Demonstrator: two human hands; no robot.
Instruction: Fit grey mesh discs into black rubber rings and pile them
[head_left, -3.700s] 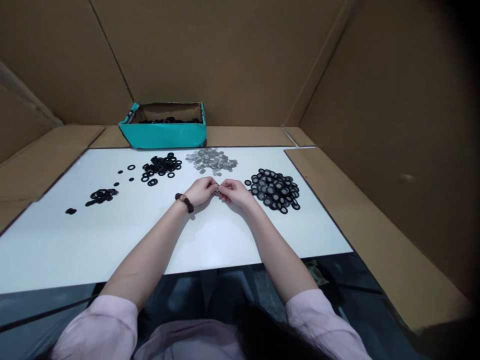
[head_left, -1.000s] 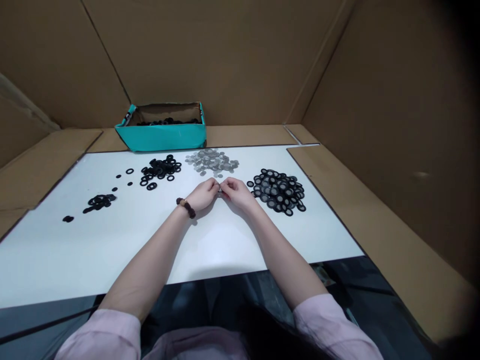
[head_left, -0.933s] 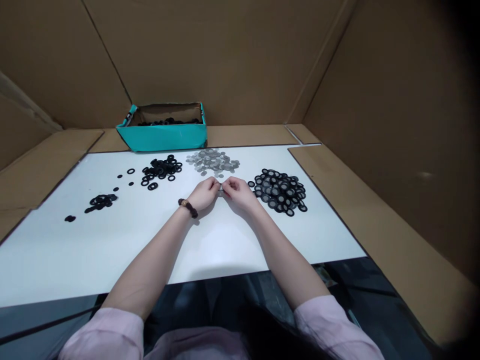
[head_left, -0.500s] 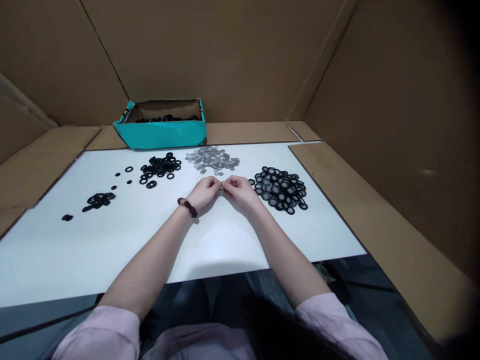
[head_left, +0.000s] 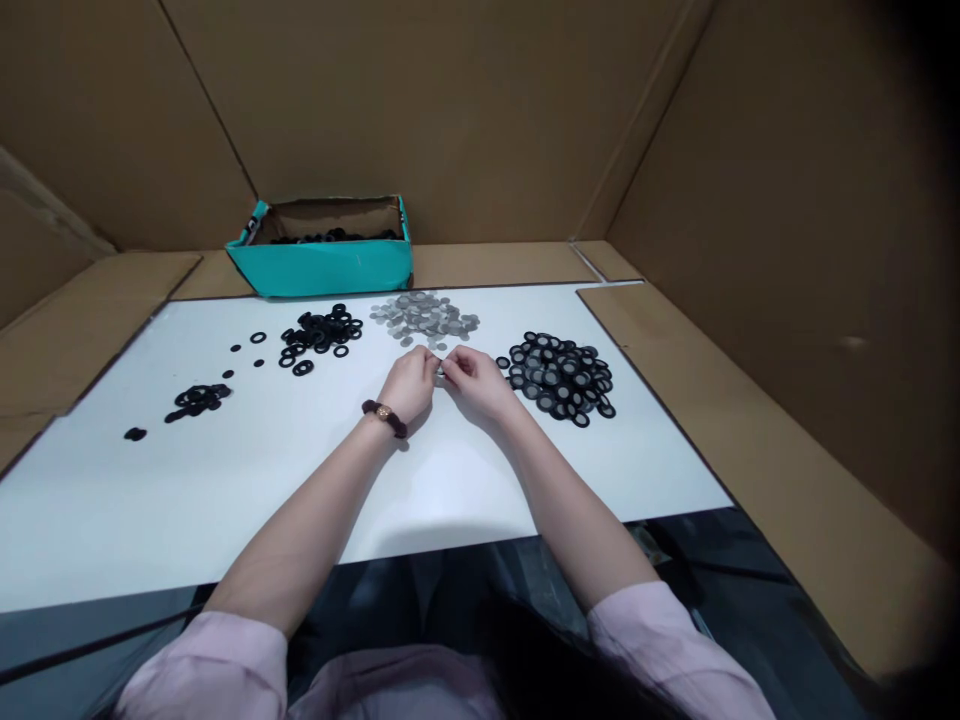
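Note:
My left hand and my right hand meet fingertip to fingertip over the middle of the white tabletop. Pinched between them is a small black ring, mostly hidden by the fingers; whether a disc sits in it I cannot tell. Just beyond the hands lies a heap of grey discs. Close by my right hand is a pile of black rings with grey centres. Plain black rings lie loosely heaped to the far left of my left hand.
A turquoise box holding dark pieces stands at the back. Farther left are a small cluster of black pieces, a few stray black discs and another little black clump. Cardboard walls enclose the back and sides.
My left hand has turned slightly, and its wrist with the bracelet has shifted a little to the right. My right hand stays nearly in place, and the piles look unchanged.

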